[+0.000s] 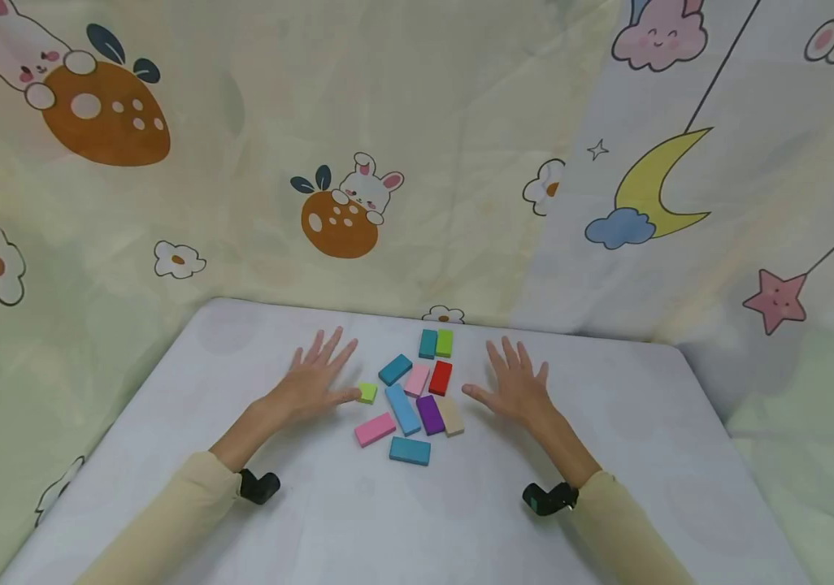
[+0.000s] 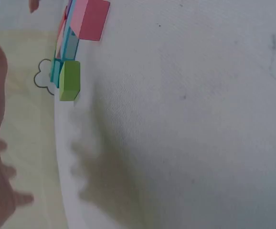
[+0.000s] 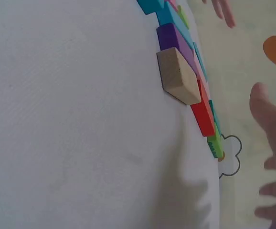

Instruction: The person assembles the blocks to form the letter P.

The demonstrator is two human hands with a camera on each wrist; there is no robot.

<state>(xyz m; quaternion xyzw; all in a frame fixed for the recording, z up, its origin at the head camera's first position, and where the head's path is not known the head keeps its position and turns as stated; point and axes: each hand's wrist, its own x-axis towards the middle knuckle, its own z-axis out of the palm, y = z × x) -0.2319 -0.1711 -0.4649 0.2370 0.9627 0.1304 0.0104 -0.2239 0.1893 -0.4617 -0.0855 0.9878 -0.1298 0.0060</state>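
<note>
Several coloured wooden blocks lie loosely grouped on the white table. To their left, my left hand (image 1: 310, 388) hovers with fingers spread; its thumb overlaps a lime block (image 1: 367, 393) in the head view, but the left wrist view shows the hand apart from that lime block (image 2: 70, 82). On the other side, my right hand (image 1: 519, 388) is spread too, nearest the beige block (image 1: 450, 415) and red block (image 1: 440, 378). Between the hands are a light blue block (image 1: 402, 409), a purple block (image 1: 430, 414) and a pink block (image 1: 375, 430). Neither hand holds anything.
A teal block (image 1: 410, 451) is closest to me, while another lime block (image 1: 444, 343) lies near the back edge of the table (image 1: 578, 528). Behind hangs a printed cloth (image 1: 453, 122). Both wrists carry a black device (image 1: 259, 486).
</note>
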